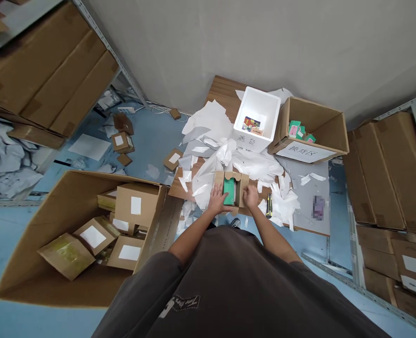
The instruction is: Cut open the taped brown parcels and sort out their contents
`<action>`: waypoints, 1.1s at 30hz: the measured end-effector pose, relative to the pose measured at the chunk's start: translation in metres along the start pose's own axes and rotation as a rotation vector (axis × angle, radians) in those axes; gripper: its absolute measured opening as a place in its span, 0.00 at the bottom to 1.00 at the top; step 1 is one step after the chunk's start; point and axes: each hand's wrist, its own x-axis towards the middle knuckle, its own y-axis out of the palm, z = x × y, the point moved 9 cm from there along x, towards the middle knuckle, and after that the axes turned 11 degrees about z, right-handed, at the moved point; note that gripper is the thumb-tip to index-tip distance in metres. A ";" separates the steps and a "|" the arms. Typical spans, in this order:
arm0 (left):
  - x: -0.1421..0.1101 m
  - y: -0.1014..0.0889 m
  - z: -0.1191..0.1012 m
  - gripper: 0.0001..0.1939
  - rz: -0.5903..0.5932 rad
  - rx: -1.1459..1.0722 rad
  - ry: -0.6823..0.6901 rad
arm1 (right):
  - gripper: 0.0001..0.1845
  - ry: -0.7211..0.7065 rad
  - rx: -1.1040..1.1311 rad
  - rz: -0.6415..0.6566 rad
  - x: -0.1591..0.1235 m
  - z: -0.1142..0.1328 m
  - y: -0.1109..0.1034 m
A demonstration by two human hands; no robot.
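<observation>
A small cardboard box (241,178) stands with its flaps up near the table's front edge. Inside it sits a green box (229,191), on the left half of the opening. My left hand (219,199) lies spread along the carton's left side, its thumb reaching over to the green box. At the carton's right side my right hand (251,196) is curled closed against the flap; whatever its fingers may hold is hidden. A yellow and black utility knife (269,205) lies on the table just right of that hand.
Torn white packaging (208,126) covers much of the wooden table (222,91). Behind stand a white foam box (241,130) with small packets and a labelled carton (320,121) holding green boxes. A large carton (28,263) of parcels is at left; shelves of cartons (387,173) flank the right.
</observation>
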 end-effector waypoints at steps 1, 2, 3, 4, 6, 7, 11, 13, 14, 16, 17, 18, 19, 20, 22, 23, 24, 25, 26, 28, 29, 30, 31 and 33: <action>0.000 -0.001 -0.004 0.52 -0.018 0.009 0.002 | 0.09 -0.079 -0.115 0.103 0.005 0.017 0.008; 0.000 -0.002 -0.008 0.49 -0.038 0.016 0.004 | 0.12 -0.145 -0.203 0.211 0.008 0.032 0.018; 0.000 -0.003 -0.011 0.47 -0.055 0.021 0.007 | 0.16 -0.196 -0.267 0.302 0.011 0.045 0.027; 0.000 -0.004 -0.013 0.44 -0.069 0.022 0.014 | 0.20 -0.230 -0.312 0.359 0.013 0.057 0.034; -0.003 -0.005 -0.014 0.41 -0.084 0.016 0.027 | 0.30 -0.256 -0.365 0.349 0.022 0.075 0.037; -0.005 -0.005 -0.012 0.40 -0.091 0.011 0.031 | 0.36 -0.254 -0.381 0.311 0.027 0.082 0.034; -0.013 -0.002 -0.005 0.40 -0.125 0.007 0.006 | 0.47 -0.234 -0.443 0.300 0.053 0.094 0.033; -0.016 0.001 -0.002 0.42 -0.144 -0.004 -0.036 | 0.50 -0.201 -0.484 0.364 0.064 0.094 0.038; -0.018 0.002 0.000 0.44 -0.153 -0.016 -0.067 | 0.51 -0.180 -0.500 0.386 0.068 0.094 0.041; -0.021 0.004 0.004 0.51 -0.163 -0.049 -0.135 | 0.51 -0.156 -0.517 0.405 0.068 0.095 0.044; -0.022 0.005 0.006 0.54 -0.163 -0.064 -0.159 | 0.50 -0.164 -0.516 0.394 0.065 0.097 0.045; -0.023 0.005 0.007 0.56 -0.162 -0.077 -0.175 | 0.48 -0.189 -0.510 0.371 0.059 0.100 0.044; -0.024 0.005 0.009 0.58 -0.163 -0.088 -0.184 | 0.45 -0.218 -0.499 0.342 0.051 0.104 0.044; -0.026 0.004 0.010 0.60 -0.168 -0.095 -0.188 | 0.41 -0.237 -0.491 0.321 0.042 0.106 0.046; -0.029 0.002 0.013 0.61 -0.182 -0.106 -0.200 | 0.33 -0.213 -0.492 0.348 0.025 0.104 0.056; -0.030 0.000 0.015 0.61 -0.188 -0.111 -0.209 | 0.31 -0.167 -0.503 0.397 0.019 0.100 0.066; -0.031 -0.002 0.017 0.60 -0.191 -0.117 -0.219 | 0.32 -0.106 -0.515 0.452 0.014 0.094 0.076; -0.033 -0.003 0.017 0.58 -0.192 -0.122 -0.227 | 0.35 -0.037 -0.526 0.498 0.012 0.089 0.086; -0.035 -0.005 0.017 0.55 -0.192 -0.126 -0.230 | 0.40 0.037 -0.530 0.524 0.013 0.084 0.094; -0.038 -0.007 0.017 0.46 -0.189 -0.135 -0.227 | 0.49 0.191 -0.509 0.533 0.018 0.074 0.107; -0.040 -0.008 0.017 0.41 -0.183 -0.137 -0.215 | 0.53 0.262 -0.488 0.534 0.021 0.069 0.112; -0.041 -0.008 0.017 0.36 -0.174 -0.138 -0.195 | 0.56 0.320 -0.465 0.536 0.023 0.065 0.117; -0.043 -0.008 0.018 0.32 -0.164 -0.137 -0.171 | 0.60 0.356 -0.439 0.536 0.026 0.062 0.122; -0.045 -0.007 0.021 0.26 -0.150 -0.130 -0.127 | 0.65 0.324 -0.378 0.512 0.032 0.063 0.130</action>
